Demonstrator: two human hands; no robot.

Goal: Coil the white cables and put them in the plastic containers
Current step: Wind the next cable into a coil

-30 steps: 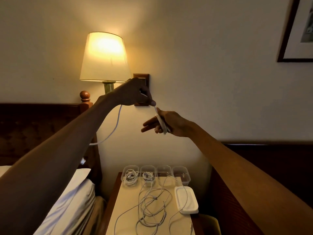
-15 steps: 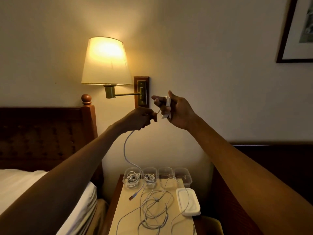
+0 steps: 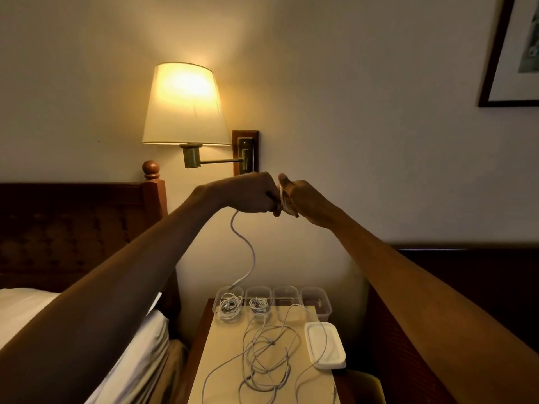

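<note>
Head cam: both arms raised, hands touching; left hand (image 3: 250, 193) fingers curled, pinching thin smooth white cable (image 3: 248, 249); right hand (image 3: 306, 202) fingers clamped on its wound loops; tail hangs wavy.

gripping a white cable (image 3: 254, 259) in the left hand (image 3: 248, 192), with loops wound round the right hand (image 3: 306, 201), below a wall lamp (image 3: 186, 106); dangling its tail above plastic containers (image 3: 286, 295) beside tangled cables (image 3: 268, 354) on a nightstand (image 3: 224, 345).
</note>
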